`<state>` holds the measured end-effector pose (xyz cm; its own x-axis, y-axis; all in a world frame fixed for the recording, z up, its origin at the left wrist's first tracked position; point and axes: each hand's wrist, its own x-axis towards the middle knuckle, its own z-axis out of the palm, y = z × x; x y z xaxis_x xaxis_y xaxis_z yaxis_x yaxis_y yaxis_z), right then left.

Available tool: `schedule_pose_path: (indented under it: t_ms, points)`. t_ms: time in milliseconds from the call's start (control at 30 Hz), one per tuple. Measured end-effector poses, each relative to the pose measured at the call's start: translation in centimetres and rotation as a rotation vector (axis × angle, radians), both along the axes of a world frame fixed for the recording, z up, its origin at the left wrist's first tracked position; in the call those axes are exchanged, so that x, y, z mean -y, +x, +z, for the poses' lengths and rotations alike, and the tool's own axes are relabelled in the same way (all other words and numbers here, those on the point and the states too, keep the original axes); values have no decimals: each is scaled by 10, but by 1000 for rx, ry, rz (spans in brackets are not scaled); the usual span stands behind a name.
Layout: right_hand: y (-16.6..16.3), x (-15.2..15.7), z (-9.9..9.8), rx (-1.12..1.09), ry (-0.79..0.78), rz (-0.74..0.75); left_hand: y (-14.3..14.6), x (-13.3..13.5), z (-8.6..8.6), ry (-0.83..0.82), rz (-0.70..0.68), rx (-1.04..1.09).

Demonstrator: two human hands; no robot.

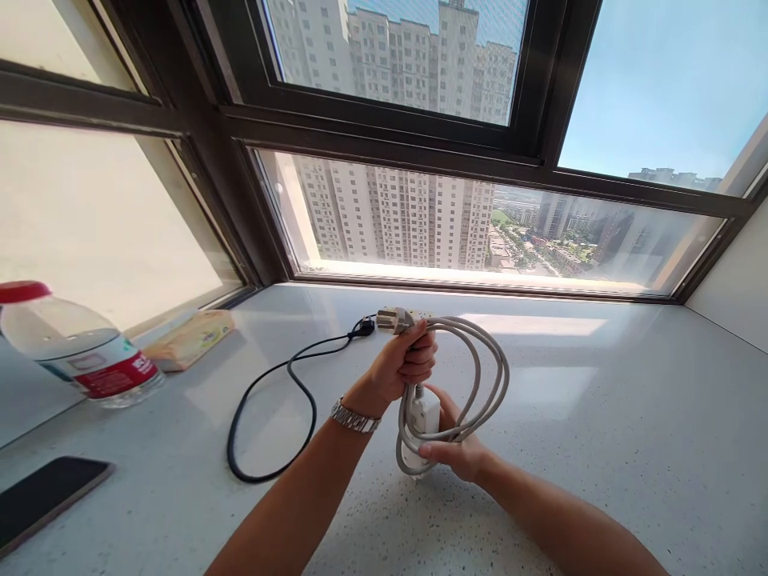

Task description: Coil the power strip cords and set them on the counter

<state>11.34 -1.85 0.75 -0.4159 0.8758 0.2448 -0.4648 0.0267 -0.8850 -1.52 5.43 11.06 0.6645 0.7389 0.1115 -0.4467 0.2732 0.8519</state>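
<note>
My left hand [405, 362] is closed around the top of a coiled grey cable [489, 376], with its grey plug [393, 320] sticking out above the fist. My right hand [456, 448] grips the bottom of the same coil, fingers wrapped over the loops beside a white box-shaped part [425, 414] of the cable. The coil is held upright above the pale speckled counter [600, 416]. A silver watch is on my left wrist. A black cable [273, 400] lies curved on the counter to the left, its end near the grey plug.
A water bottle [78, 348] with a red cap and red label lies on its side at the far left. A yellowish tissue pack [192, 338] sits behind it. A dark phone [45, 496] lies at the lower left. Large windows [420, 216] border the counter's far edge.
</note>
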Motion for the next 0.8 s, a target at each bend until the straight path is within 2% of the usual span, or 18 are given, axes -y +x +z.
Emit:
schedule_pose_path:
  t_ms: [133,267,367,567,667,800]
  points:
    - [3,0,0,27,-81,-78,7,-3,-2,-78,1,52]
    - [3,-3,-6,-50,-281,5,14,-17,-12,-295,96,-31]
    - [3,-6,-9,-92,-395,40,17,-32,-32,-415,202,-154]
    - [16,-20,-7,-92,-594,22,18,-48,-76,-458,274,-298]
    - [35,-25,-4,-134,-602,-16,21,-47,-85,-456,246,-353]
    - [84,-21,7,-228,-525,-209,27,-40,-87,-414,193,-434]
